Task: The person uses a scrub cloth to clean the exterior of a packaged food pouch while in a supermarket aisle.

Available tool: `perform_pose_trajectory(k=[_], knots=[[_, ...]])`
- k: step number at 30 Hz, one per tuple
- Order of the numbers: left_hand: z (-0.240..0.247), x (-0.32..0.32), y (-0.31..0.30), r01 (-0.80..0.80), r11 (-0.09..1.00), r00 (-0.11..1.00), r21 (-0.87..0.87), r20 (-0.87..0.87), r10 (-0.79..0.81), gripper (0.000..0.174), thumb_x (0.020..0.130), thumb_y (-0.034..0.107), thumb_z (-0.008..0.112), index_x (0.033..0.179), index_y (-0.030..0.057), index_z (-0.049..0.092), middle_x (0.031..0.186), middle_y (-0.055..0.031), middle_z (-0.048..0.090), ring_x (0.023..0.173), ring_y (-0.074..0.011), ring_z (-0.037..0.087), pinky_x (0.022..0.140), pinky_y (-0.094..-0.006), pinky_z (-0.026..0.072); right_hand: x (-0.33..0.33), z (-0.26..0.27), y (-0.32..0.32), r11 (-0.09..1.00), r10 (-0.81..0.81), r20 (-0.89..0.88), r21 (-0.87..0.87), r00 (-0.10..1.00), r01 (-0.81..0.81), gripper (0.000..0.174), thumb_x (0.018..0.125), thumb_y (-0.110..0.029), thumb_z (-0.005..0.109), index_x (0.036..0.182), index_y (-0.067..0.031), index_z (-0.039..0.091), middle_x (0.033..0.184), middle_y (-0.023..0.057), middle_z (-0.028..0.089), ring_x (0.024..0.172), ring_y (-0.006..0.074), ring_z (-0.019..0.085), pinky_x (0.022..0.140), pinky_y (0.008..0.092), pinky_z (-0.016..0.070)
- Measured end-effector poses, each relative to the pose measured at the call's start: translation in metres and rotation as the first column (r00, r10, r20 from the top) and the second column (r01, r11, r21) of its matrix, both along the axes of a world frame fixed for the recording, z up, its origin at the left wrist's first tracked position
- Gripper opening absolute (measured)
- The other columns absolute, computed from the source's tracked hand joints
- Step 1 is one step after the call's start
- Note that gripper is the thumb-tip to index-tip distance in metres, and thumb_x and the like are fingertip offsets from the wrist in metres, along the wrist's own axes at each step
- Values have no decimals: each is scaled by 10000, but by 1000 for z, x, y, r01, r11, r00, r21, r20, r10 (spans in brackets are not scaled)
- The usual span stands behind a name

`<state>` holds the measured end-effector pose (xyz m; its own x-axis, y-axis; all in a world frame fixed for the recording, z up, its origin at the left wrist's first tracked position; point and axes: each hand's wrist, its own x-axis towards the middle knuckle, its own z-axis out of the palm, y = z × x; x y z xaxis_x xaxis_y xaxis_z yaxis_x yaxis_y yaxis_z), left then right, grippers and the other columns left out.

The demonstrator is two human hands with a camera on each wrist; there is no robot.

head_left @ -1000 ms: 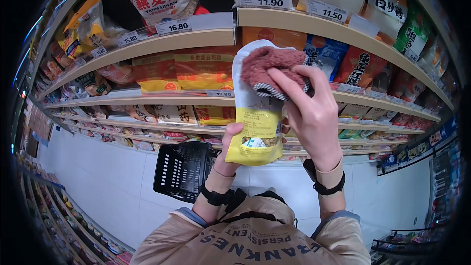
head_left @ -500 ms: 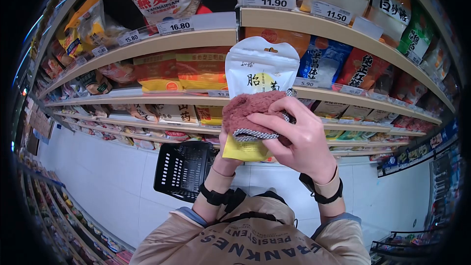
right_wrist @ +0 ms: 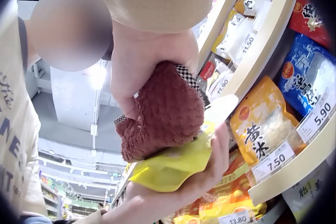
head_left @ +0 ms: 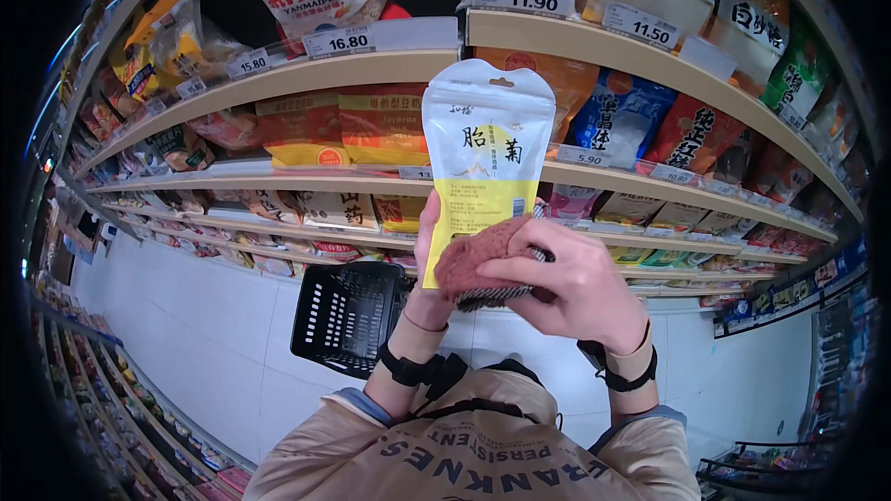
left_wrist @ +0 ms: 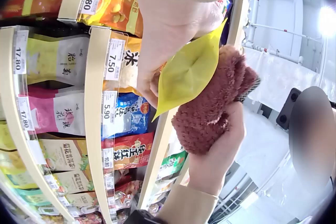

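Observation:
A white and yellow pouch (head_left: pixel 487 144) stands upright in front of the shelves, its printed face toward the head camera. The left hand (head_left: pixel 429 246) grips its lower left side, with part of that hand hidden behind the pouch. Bunched in the right hand (head_left: pixel 580 286) is a reddish-brown fluffy cloth (head_left: pixel 483 260) with a checked edge, lying against the pouch's lower right front. In the left wrist view the pouch's yellow bottom (left_wrist: pixel 191 69) faces the camera beside the cloth (left_wrist: pixel 210 113). The right wrist view shows the cloth (right_wrist: pixel 168 111) over the yellow end (right_wrist: pixel 173 167).
Shelves (head_left: pixel 371 71) of bagged goods with price tags curve across the front. A black basket (head_left: pixel 348 320) stands on the pale floor (head_left: pixel 213 343), left of the person. More shelving (head_left: pixel 121 408) runs along the lower left, and a dark rack (head_left: pixel 770 464) is at the lower right.
The cloth has moved from the pouch's top down to its lower end, uncovering the upper front. The right hand has come down with it. The left hand still grips the pouch, whose face has turned more frontal.

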<state>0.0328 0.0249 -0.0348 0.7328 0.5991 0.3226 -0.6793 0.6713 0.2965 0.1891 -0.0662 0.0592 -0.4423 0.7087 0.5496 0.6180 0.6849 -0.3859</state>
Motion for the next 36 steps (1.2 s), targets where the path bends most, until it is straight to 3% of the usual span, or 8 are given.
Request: perform_pose_trajectory(k=[5,15,23,24,25,29,33,36], knots=[[-8,5,-6,22,1000,990,6,137,-22,701,1010,582,330,1507,87,320,1450,-165,469,1264,-332,542,1042,-515,470,12,12,17,888,-358,-127,261,925,379,440,712,2,698,1145,-71,684,1001,130,580,905,300,629,764,399,537],[4,1,-4,-80,997,975,-18,-208,75,825,967,670,303,1539,77,254,1428,-275,444,1249,-452,499,1069,-543,404,-7,5,-2,999,0,25,-53,1000,1,418,686,-63,751,1094,-119,684,958,73,558,883,273,624,700,385,535],[-5,-1,-10,-66,993,994,-100,75,74,674,1028,566,312,1502,87,332,1420,-154,501,1265,-323,539,1027,-482,486,-9,14,14,912,-290,-56,287,955,294,420,725,-20,701,1140,-79,671,1001,120,571,931,304,619,754,400,536],[13,4,-14,-460,838,804,294,-262,533,715,1015,594,316,1512,80,309,1428,-198,481,1254,-325,548,1027,-485,484,-12,12,10,958,-196,-5,212,981,192,402,716,-39,711,1114,-80,675,989,107,568,924,289,623,735,394,536],[6,-2,-2,86,994,985,-63,158,-76,778,992,635,325,1524,69,273,1443,-250,441,1259,-344,540,1032,-485,480,-14,9,6,987,-96,37,131,995,90,384,707,-58,721,1088,-82,680,976,93,566,917,275,626,716,388,536],[10,-4,-6,4,998,999,61,-48,-1,854,966,679,337,1531,45,248,1463,-271,409,1303,-401,482,1068,-528,432,-10,7,-3,994,88,-19,-60,996,-89,296,693,-91,734,988,-101,709,955,79,593,864,254,650,684,375,547],[8,0,-10,-24,975,993,-222,104,48,863,959,688,340,1531,49,252,1480,-267,389,1313,-440,461,1049,-579,434,13,19,6,940,-303,-98,134,948,315,245,720,-53,701,962,-79,725,872,88,606,790,276,648,700,379,542],[5,-3,-7,91,990,993,108,68,-99,896,941,712,351,1524,39,261,1471,-274,397,1253,-508,491,930,-615,510,23,21,18,813,-471,-171,298,866,501,291,737,-20,695,1023,-73,711,940,104,600,834,289,633,739,400,521]])
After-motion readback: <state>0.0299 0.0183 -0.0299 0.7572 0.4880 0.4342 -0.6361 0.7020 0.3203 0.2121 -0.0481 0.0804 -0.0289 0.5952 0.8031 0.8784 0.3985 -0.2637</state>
